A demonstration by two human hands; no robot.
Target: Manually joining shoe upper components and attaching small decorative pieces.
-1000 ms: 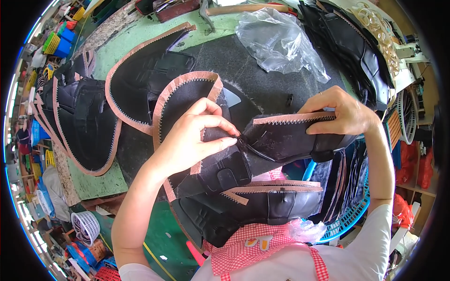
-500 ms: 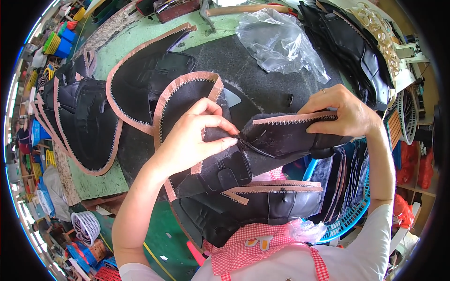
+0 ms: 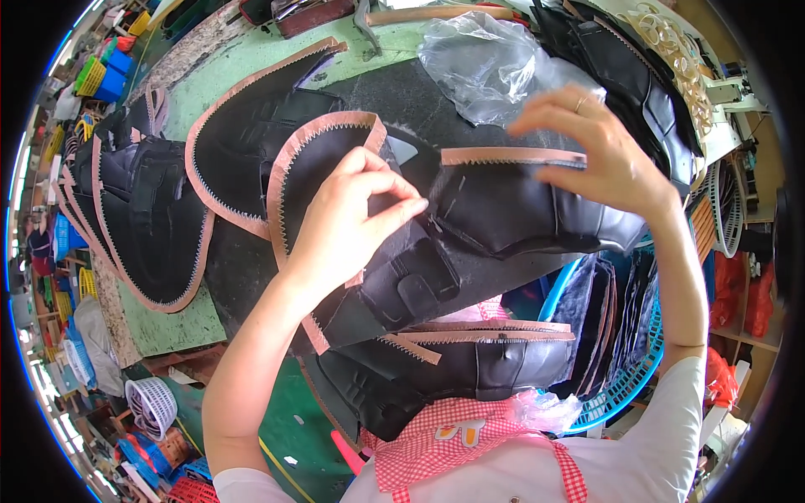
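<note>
A black shoe upper (image 3: 537, 205) with a zigzag-stitched, pinkish-tan edge strip lies in front of me on a dark board (image 3: 394, 96). Beside it on the left is a similar upper piece (image 3: 323, 134) with a curved tan border and a strap. My left hand (image 3: 356, 218) rests over that piece, thumb and forefinger pinched close to where the two parts meet. Whatever is between those fingertips is too small to make out. Above the right end of the straight strip hovers my right hand (image 3: 604, 155), fingers spread and empty, slightly blurred.
More bordered uppers (image 3: 155, 226) lie at the left, and others (image 3: 478, 360) hang at the near edge by my apron. A clear plastic bag (image 3: 495, 63), a hammer (image 3: 436, 15) and stacked black pieces (image 3: 637, 75) lie at the back. A blue basket (image 3: 616, 402) stands at right.
My right hand has let go of the upper's strip and lifted away, opening. The upper now lies flatter. My left hand's pinch has moved up a little, toward the far side.
</note>
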